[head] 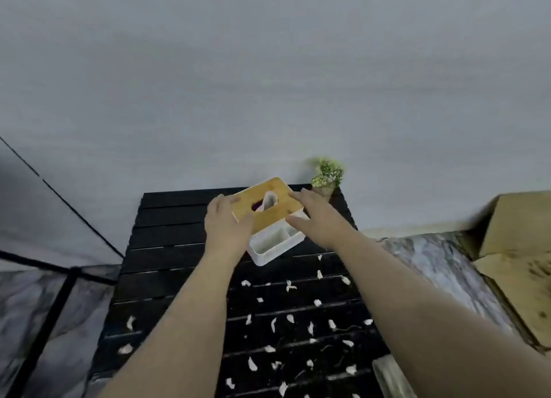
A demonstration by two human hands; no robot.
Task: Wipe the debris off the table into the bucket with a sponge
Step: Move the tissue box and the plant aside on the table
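A black slatted table [167,236] stands against a grey wall. Several white scraps of debris [289,320] lie scattered over its near and right half. At the far middle sits a white tissue box with a wooden lid [268,212]. My left hand [225,224] grips the box's left side and my right hand [316,218] grips its right side. The box looks tilted between them. No sponge or bucket shows in view.
A small potted green plant [326,177] stands at the table's far right corner, just behind my right hand. A cardboard box [518,236] sits on the marbled floor to the right. A black metal frame [59,296] stands to the left.
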